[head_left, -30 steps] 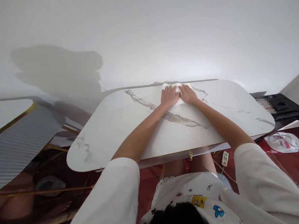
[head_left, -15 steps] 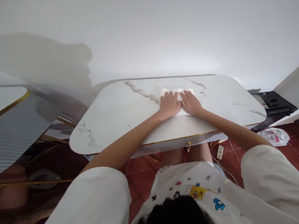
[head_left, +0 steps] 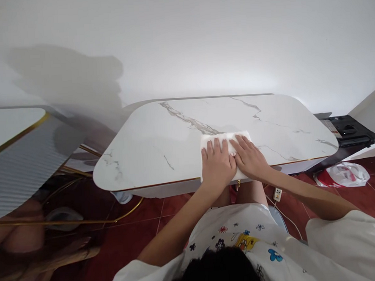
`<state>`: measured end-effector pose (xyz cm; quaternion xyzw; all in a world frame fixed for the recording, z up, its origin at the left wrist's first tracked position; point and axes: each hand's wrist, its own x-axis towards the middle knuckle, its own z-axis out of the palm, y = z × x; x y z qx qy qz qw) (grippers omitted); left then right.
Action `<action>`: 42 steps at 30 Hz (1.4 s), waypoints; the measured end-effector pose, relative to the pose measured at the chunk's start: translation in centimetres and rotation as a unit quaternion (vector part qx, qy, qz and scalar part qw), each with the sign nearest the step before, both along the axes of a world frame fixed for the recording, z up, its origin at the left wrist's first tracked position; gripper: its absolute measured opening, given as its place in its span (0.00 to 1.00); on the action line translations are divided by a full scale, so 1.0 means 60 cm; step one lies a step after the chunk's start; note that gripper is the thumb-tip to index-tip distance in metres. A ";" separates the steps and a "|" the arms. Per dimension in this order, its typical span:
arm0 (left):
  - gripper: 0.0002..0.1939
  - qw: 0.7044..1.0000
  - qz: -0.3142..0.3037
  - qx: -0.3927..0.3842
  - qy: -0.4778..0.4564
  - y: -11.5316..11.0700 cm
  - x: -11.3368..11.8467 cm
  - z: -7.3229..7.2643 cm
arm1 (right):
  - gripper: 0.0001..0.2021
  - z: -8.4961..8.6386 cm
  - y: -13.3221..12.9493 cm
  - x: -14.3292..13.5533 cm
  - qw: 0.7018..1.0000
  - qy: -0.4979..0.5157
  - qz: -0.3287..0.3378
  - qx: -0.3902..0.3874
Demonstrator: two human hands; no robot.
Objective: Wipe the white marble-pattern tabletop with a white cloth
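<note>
A white folded cloth [head_left: 213, 137] lies flat on the marble-patterned white tabletop [head_left: 150, 147] at its front edge. My left hand [head_left: 219, 162] presses on the left part of the cloth with its fingers stretched out. Beside it my right hand [head_left: 250, 158] lies flat on the right part, fingers spread and angled inward. The two thumbs meet near the middle of the cloth. The palms cover much of the cloth, and its near end reaches the gold-trimmed edge above a small gold drawer knob [head_left: 239, 182].
Behind the table rises a white wall [head_left: 200, 42]. To the left stands a second white table with gold trim [head_left: 18, 136]. A black case [head_left: 352, 130] is at the right end. On the red tiled floor are a plastic bag [head_left: 348, 174] and a power strip [head_left: 277, 194].
Both hands have drawn the cloth toward my body, from the middle of the tabletop to its front edge. My elbows have come back and bent more.
</note>
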<state>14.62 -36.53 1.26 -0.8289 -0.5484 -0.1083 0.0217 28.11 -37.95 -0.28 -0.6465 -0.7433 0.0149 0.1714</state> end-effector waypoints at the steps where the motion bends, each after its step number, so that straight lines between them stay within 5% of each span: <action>1: 0.28 1.000 0.004 -0.003 0.000 -0.002 0.008 0.001 | 0.26 -0.001 0.000 0.009 1.000 0.004 0.006 0.000; 14: 0.31 0.997 -0.037 -0.067 0.009 0.027 0.085 0.010 | 0.27 -0.006 0.022 0.098 1.000 -0.004 0.011 -0.014; 25: 0.29 0.997 -0.068 -0.032 -0.001 0.157 0.106 0.002 | 0.27 -0.001 0.149 0.116 1.000 -0.005 -0.010 -0.021; 42: 0.28 0.999 -0.029 -0.023 -0.038 0.347 0.142 0.003 | 0.27 0.003 0.361 0.146 1.000 -0.004 0.004 -0.004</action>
